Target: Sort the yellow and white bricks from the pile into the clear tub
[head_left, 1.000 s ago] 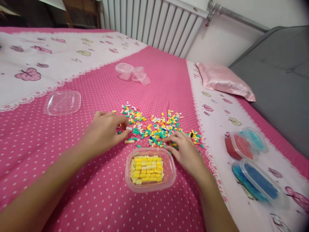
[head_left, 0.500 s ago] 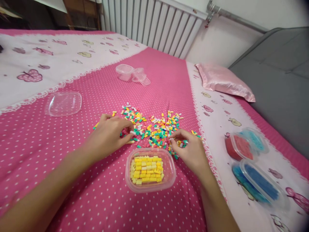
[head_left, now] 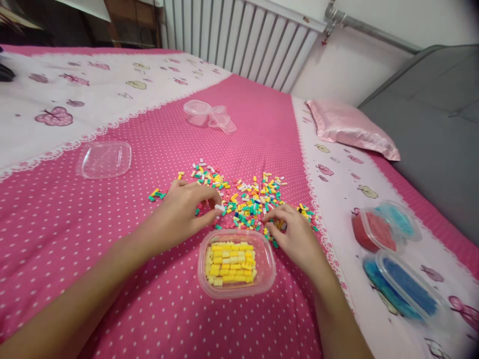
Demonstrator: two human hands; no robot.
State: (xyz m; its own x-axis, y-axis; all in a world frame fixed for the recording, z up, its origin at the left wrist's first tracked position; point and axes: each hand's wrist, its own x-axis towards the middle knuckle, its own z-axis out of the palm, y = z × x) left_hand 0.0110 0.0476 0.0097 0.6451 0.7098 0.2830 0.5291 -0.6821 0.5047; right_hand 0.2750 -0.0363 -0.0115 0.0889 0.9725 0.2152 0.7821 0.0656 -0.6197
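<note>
1. Bedspread (head_left: 157,319): soft-looking, matt cloth.
2. Tub (head_left: 267,264): clear plastic, smooth, with a glossy rim.
3. Yellow bricks (head_left: 232,267) inside it: opaque plastic, rough with ridges.
4. Loose bricks (head_left: 245,207): hard-looking, opaque plastic.
5. Clear lid (head_left: 105,160): thin, see-through plastic, streaked with glare.
6. Pillow (head_left: 348,125) near the bedspread's right edge: satiny cloth, shiny along its folds.
7. Headboard (head_left: 430,104) along that edge: matt, padded; cloth or leather, cannot tell.
8. Radiator (head_left: 239,42) beyond the far edge: smooth, painted metal by its look.
9. Pipe (head_left: 374,33): dull metal.

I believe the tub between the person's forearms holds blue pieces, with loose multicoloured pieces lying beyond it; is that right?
Not quite: the head view shows yellow pieces in the tub, not blue. The loose multicoloured pieces do lie beyond it.
</note>
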